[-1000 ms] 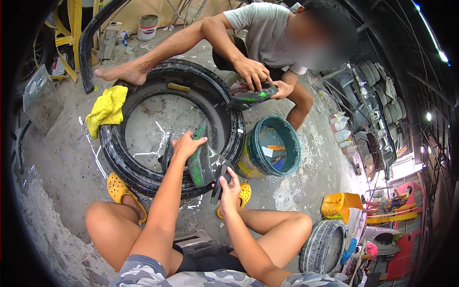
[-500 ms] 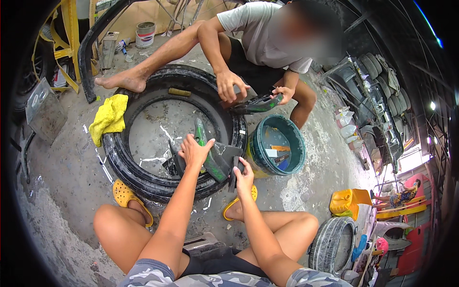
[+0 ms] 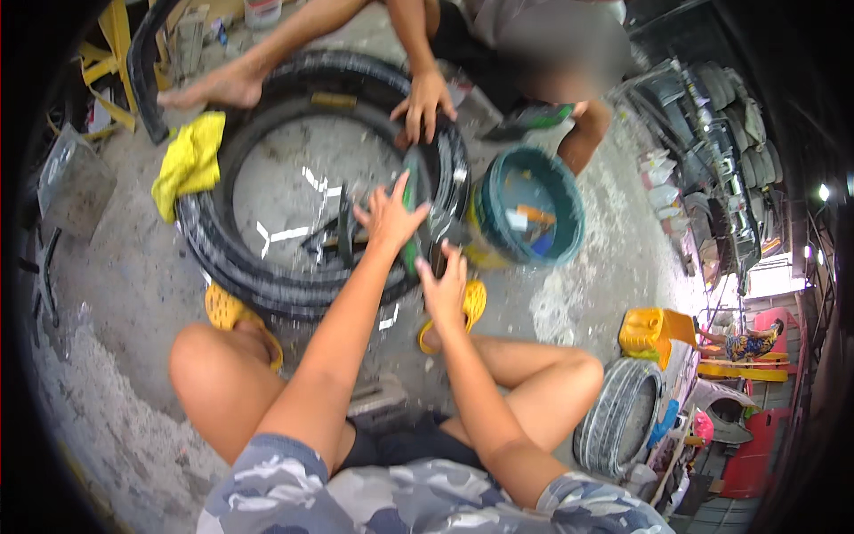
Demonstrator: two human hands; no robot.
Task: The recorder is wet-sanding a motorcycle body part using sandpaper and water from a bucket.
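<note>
A black and green plastic body panel (image 3: pixel 410 256) stands nearly edge-on over the right side of a large black tire (image 3: pixel 267 289) lying flat. Against its upper part rests my left hand (image 3: pixel 389 220), open with fingers spread and the thumb across the panel. Lower down, my right hand (image 3: pixel 446 292) grips the panel's near end between thumb and fingers, somewhat smeared by motion. Across from me, a co-worker's hand (image 3: pixel 425 102) reaches down to the tire's far right side. Beside that person's other arm is a second black and green panel (image 3: pixel 538 120), blurred.
Right of the tire stands a teal bucket (image 3: pixel 576 209) with water and loose items inside. A yellow cloth (image 3: pixel 189 165) drapes over the tire's left edge. A yellow jug (image 3: pixel 648 331) and another tire (image 3: pixel 623 418) are at the right; the co-worker's bare foot (image 3: pixel 213 87) is far left.
The panel has turned from showing its broad dark face to nearly edge-on. My left hand's fingers have spread. The co-worker's hand has lowered toward the tire, and the view has shifted.
</note>
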